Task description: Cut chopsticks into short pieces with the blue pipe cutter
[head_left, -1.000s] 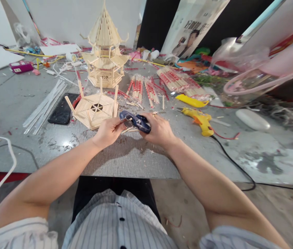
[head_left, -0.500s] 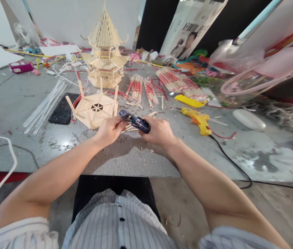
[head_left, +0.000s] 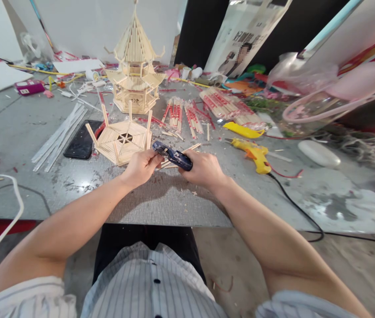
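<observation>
My right hand (head_left: 204, 169) is closed around a dark blue hand cutter (head_left: 173, 155), held just above the grey table (head_left: 174, 198). My left hand (head_left: 141, 167) pinches a thin wooden stick (head_left: 164, 164) that reaches into the cutter's jaws. More short sticks (head_left: 192, 146) lie under and behind the tool. A flat hexagonal stick platform (head_left: 123, 139) with upright posts sits just beyond my left hand. Behind it stands a tall stick pagoda (head_left: 135, 66).
A black phone (head_left: 83, 140) and white strips (head_left: 58, 134) lie left of the platform. A yellow glue gun (head_left: 255, 153) with a black cord lies to the right. Wrapped chopsticks (head_left: 220, 104) are strewn at the back. A white cable (head_left: 11, 194) curves at the left edge.
Both hands stay together over the same spot; the cutter has closed a little and the stick sits slightly deeper. The view has shifted only slightly.
</observation>
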Available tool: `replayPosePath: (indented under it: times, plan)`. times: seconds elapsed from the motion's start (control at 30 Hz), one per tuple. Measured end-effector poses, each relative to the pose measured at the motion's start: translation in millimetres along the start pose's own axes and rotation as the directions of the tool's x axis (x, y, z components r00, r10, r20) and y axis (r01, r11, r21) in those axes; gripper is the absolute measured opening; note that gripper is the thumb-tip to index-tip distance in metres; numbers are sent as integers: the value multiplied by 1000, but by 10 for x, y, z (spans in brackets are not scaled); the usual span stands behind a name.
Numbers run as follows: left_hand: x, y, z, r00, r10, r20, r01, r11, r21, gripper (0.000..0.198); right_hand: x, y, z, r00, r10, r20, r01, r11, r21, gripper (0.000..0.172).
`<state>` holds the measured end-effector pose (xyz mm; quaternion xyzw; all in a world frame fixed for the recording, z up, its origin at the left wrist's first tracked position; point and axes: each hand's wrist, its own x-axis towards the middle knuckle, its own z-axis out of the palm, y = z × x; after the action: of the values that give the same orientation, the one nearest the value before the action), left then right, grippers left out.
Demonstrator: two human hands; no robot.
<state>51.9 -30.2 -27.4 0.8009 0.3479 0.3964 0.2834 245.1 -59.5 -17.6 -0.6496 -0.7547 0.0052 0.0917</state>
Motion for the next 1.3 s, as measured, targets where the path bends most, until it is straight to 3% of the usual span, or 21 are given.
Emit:
replayPosePath:
  times: [0.3, 0.6, 1.3]
  plan:
    - [4, -13, 7, 1000, 3, 4, -3, 1000, -13, 36, 11, -10, 7, 1000, 9, -5, -9, 1000, -3, 36]
    - [0, -40, 18, 998, -70, -3, 70, 997, 8, 33, 4, -14, -23, 1000, 10, 15, -9, 1000, -20, 33]
    - [6, -75, 23, 998, -58, -18, 58, 998, 27, 33, 26, 1, 14, 1000, 9, -15, -9, 999, -32, 35]
